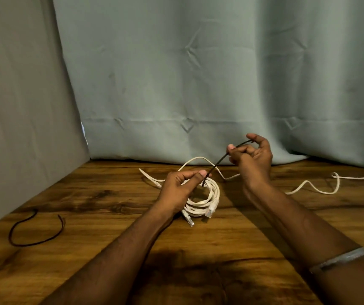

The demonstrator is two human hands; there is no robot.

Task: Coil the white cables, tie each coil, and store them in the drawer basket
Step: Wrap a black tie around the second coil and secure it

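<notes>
Wooden tabletop (198,249) before a grey-green curtain (198,73). At its middle, the left hand (177,190) grips the coiled white cable (207,201); just beyond the coil, the right hand (252,156) pinches a dark tie (223,157) running down to it. Another white cable (313,186) trails right of the coil, a second dark tie (33,227) well left.

Can't see near side of white coil (207,199), my left hand (180,190) covers it. Black tie (225,156) lower end vanishes behind left thumb, upper end tucked in right hand (253,155) fingers. Loose white cable (322,186) runs off right edge, far end unseen. Both my forearms cut by bottom edge. Coil plug detail too small to read.
</notes>
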